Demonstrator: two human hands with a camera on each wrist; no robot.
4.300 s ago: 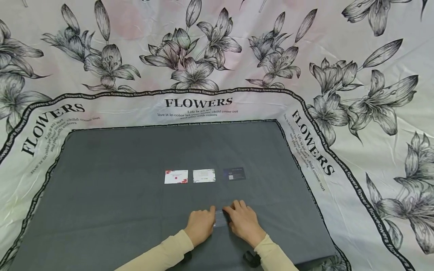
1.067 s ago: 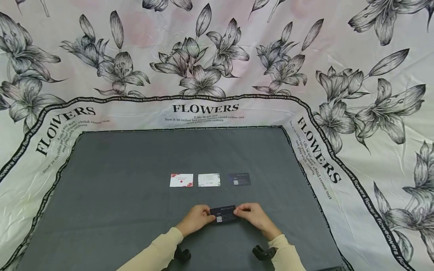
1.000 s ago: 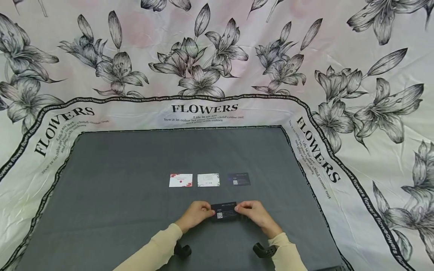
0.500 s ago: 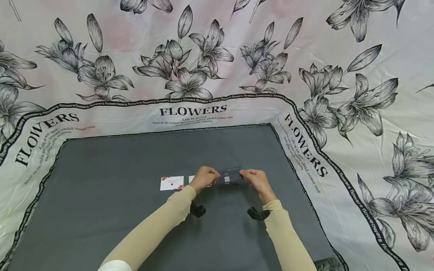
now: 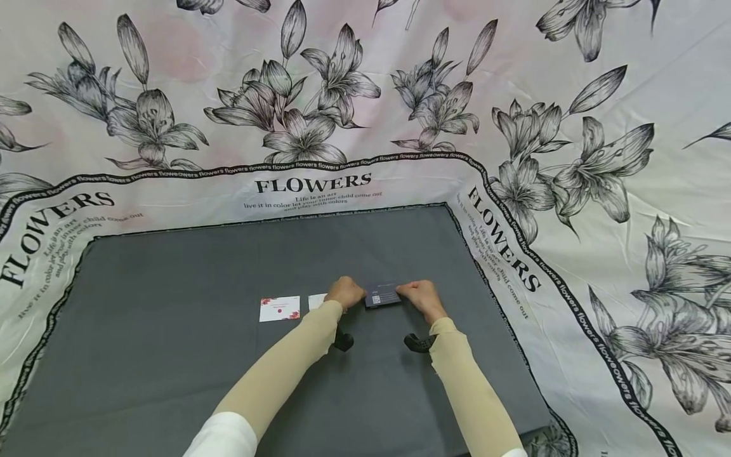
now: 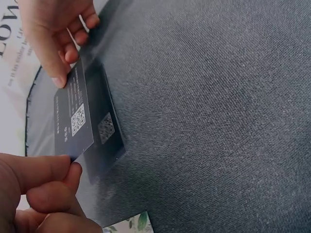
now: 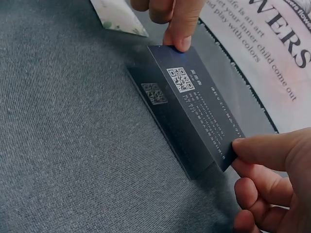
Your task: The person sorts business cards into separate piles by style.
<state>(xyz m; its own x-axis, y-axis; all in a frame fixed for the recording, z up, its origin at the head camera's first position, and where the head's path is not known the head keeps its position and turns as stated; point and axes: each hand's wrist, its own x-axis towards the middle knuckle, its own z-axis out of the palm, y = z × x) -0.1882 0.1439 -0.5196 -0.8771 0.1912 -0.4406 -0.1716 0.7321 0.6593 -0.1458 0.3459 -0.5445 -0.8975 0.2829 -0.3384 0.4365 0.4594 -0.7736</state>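
Between both hands is a dark business card (image 5: 382,294) with a QR code and pale print. My left hand (image 5: 345,293) pinches its left end with thumb and finger, while my right hand (image 5: 423,298) pinches the right end. In the left wrist view the held card (image 6: 73,114) is tilted, just over a second dark card (image 6: 109,128) with a QR code on the cloth. The right wrist view shows the same lower card (image 7: 167,128), partly covered by the held one. Whether the two cards touch, I cannot tell.
A white card with red flowers (image 5: 280,309) lies to the left. Nearer my left hand is another white card (image 5: 316,301), partly hidden by that hand and sleeve. Grey cloth (image 5: 171,343) covers the table, bordered by a band printed with "FLOWERS" (image 5: 314,183).
Both hands picked up the dark card near the front, then carried it forward to the row of cards. It is now lower, over the dark card on the right.
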